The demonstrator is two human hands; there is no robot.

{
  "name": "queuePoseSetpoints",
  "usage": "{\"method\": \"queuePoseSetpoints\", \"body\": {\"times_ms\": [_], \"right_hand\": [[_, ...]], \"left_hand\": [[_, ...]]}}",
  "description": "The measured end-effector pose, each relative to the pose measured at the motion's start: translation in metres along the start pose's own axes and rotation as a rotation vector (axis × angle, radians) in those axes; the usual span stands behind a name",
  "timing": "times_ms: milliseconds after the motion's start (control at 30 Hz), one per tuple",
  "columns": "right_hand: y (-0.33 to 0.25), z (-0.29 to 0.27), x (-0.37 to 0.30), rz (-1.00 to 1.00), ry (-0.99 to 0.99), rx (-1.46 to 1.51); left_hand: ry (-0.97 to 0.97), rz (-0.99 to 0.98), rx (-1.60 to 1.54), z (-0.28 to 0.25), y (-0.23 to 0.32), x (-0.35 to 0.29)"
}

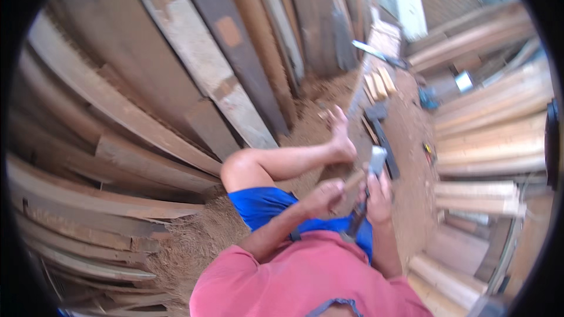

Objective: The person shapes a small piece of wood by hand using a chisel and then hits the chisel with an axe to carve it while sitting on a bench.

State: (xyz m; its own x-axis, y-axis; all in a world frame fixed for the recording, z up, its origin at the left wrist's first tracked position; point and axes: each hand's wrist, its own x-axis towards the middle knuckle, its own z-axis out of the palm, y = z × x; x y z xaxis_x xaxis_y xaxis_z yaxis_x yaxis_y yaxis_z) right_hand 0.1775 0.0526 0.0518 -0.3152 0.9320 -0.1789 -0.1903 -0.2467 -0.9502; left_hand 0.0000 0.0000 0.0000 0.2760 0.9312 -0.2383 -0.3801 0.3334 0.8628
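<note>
My left hand (326,196) is closed and blurred, its fingers wrapped round the end of a short wooden piece (353,181) in front of my lap. Beside it, my right hand (380,198) grips a chisel-like tool with a bright flat metal end (377,158) pointing away from me. The tool's dark lower part (353,226) slants down toward my shirt. The wooden piece reaches toward the tool, but blur hides whether they touch. Just beyond my right hand, a dark mallet-like tool (376,111) lies on the ground with a thin wooden strip (369,130) alongside.
Long boards (202,53) lean and lie on the left. Lighter planks (493,141) are stacked on the right. Farther ahead are small wooden blocks (380,84) and a saw-like tool (380,54). A yellow-and-black item (429,152) and a blue tool (427,98) lie near the planks.
</note>
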Motion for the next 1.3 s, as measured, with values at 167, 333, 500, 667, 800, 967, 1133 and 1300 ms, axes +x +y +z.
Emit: {"method": "queuePoseSetpoints", "body": {"times_ms": [167,333,500,667,800,967,1133,1300], "right_hand": [[0.009,0.022,-0.015,0.088,0.118,0.543],[0.007,0.036,-0.036,0.373,-0.094,0.649],[0.004,0.056,-0.052,0.417,-0.145,0.623],[-0.018,0.035,-0.061,0.19,0.056,0.563],[-0.004,-0.005,-0.042,0.053,0.105,0.364],[0.016,-0.012,-0.026,0.058,-0.014,-0.155],[0.021,-0.007,-0.011,0.048,-0.019,-0.192],[0.02,0.012,-0.005,0.117,-0.103,-0.008]], "left_hand": [[0.11,-0.027,-0.287,-0.005,-0.003,0.009],[0.262,0.007,-0.344,0.023,0.008,0.029],[0.105,0.115,-0.129,0.005,-0.002,0.012],[-0.061,0.026,0.003,0.009,-0.014,-0.045],[-0.01,0.018,0.161,0.006,-0.024,-0.052],[0.064,0.242,0.572,0.0,0.01,-0.032],[0.228,0.376,0.63,-0.008,0.019,-0.024],[0.503,0.336,0.205,-0.016,0.017,-0.027]]}}
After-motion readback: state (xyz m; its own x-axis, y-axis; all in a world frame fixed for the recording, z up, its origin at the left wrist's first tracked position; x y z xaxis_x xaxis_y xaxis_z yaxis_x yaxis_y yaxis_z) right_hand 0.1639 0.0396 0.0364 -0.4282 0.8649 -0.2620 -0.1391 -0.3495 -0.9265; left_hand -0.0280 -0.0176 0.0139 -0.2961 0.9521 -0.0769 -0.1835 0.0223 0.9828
